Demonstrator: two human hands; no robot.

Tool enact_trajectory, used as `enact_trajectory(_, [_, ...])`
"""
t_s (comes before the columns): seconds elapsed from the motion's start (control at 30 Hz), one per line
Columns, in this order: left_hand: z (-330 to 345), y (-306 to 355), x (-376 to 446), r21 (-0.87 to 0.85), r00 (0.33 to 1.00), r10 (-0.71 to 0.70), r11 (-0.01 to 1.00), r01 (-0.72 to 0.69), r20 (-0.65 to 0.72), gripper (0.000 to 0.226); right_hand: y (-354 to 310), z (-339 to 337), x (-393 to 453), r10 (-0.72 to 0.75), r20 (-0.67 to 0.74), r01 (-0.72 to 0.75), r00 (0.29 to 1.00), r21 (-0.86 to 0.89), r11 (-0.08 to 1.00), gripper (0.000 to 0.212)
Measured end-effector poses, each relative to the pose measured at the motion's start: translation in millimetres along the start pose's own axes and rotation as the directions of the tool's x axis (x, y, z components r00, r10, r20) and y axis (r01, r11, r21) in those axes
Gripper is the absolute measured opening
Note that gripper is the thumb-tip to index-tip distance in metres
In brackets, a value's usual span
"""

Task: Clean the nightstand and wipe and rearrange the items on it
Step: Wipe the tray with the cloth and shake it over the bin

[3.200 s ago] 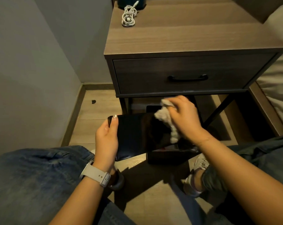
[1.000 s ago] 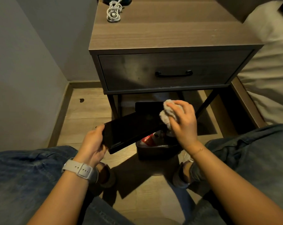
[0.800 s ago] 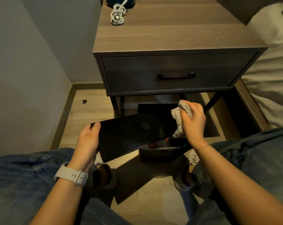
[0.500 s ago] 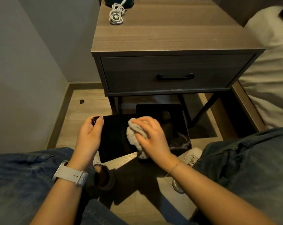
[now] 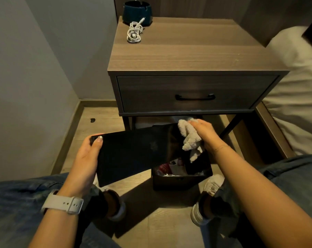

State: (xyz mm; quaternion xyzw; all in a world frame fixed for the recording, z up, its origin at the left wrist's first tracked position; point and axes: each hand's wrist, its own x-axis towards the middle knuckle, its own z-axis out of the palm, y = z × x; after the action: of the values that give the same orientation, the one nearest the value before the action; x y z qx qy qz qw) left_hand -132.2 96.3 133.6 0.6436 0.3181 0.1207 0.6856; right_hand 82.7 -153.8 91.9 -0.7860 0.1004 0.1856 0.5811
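Left hand [image 5: 86,158] gripped the left edge of a flat black rectangular tablet [image 5: 133,153], thumb curled over its near corner, holding it tilted above the wood-plank floor [image 5: 101,115] in front of the brown wooden nightstand [image 5: 184,51]. Right hand [image 5: 203,133] clutched a crumpled grey fluffy cloth [image 5: 189,140], fingers curled round it, pressed against the tablet's right end. A small black waste bin [image 5: 180,179] with wrappers inside stood on the floor directly under that end. On the nightstand's back left corner sat a dark teal round ashtray [image 5: 136,12], with a coiled white charging cable [image 5: 134,32] touching its front. Drawer [image 5: 194,93] was closed.
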Motion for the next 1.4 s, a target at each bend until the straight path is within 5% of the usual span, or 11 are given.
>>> enact_trajectory(0.1, [-6, 0, 2, 0.031, 0.99, 0.069, 0.997, -0.065, -0.12, 0.028, 15, -1, -4, 0.271, 0.147, -0.243, 0.951, -0.18, 0.953, 0.028])
enact_trajectory(0.23, [-12, -1, 3, 0.069, 0.974, 0.154, 0.987, -0.144, -0.168, 0.028, 39, -10, -10, 0.375, 0.099, -0.218, 0.922, -0.666, 0.713, 0.024])
enact_trajectory(0.4, [-9, 5, 4, 0.112, 0.967, 0.229, 0.97, -0.217, -0.114, 0.026, 9, -13, 9, 0.218, -0.065, -0.207, 0.974, 0.144, 0.968, 0.025])
enact_trajectory(0.47, [-5, 10, 1, 0.129, 0.961, 0.262, 0.96, -0.25, -0.088, 0.026, -1, -6, 9, 0.183, -0.058, -0.167, 0.981, 0.212, 0.963, 0.011])
enact_trajectory(0.57, [3, 22, -2, 0.129, 0.938, 0.34, 0.935, -0.331, -0.061, 0.024, 10, -5, 5, 0.279, 0.084, -0.274, 0.956, -0.07, 0.959, 0.03])
enact_trajectory(0.67, [8, 40, -7, 0.148, 0.913, 0.407, 0.906, -0.397, -0.044, 0.021, 22, -24, -9, 0.368, 0.122, -0.189, 0.922, -0.689, 0.7, 0.027])
enact_trajectory(0.8, [19, 69, -10, 0.214, 0.844, 0.526, 0.817, -0.535, 0.102, 0.019, -1, -55, -37, -0.179, 0.038, 0.18, 0.983, -0.382, 0.906, 0.02])
enact_trajectory(0.93, [52, 105, -18, 0.313, 0.73, 0.604, 0.66, -0.683, 0.32, 0.02, -63, -58, -78, -0.671, 0.315, 0.738, 0.671, -0.361, 0.569, 0.067])
enact_trajectory(1.1, [87, 130, -24, 0.386, 0.606, 0.604, 0.467, -0.795, 0.517, 0.026, -84, -44, -88, -0.629, 0.576, 0.844, 0.522, -0.456, 0.283, 0.054])
enact_trajectory(1.27, [74, 122, -22, 0.456, 0.624, 0.599, 0.429, -0.779, 0.502, 0.051, -49, -44, -83, -0.622, 0.505, 0.791, 0.599, -0.248, 0.56, 0.026])
enact_trajectory(1.4, [58, 82, -13, 0.308, 0.744, 0.51, 0.691, -0.653, 0.433, 0.054, -27, -49, -83, -0.657, 0.398, 0.727, 0.64, -0.036, 0.686, 0.024])
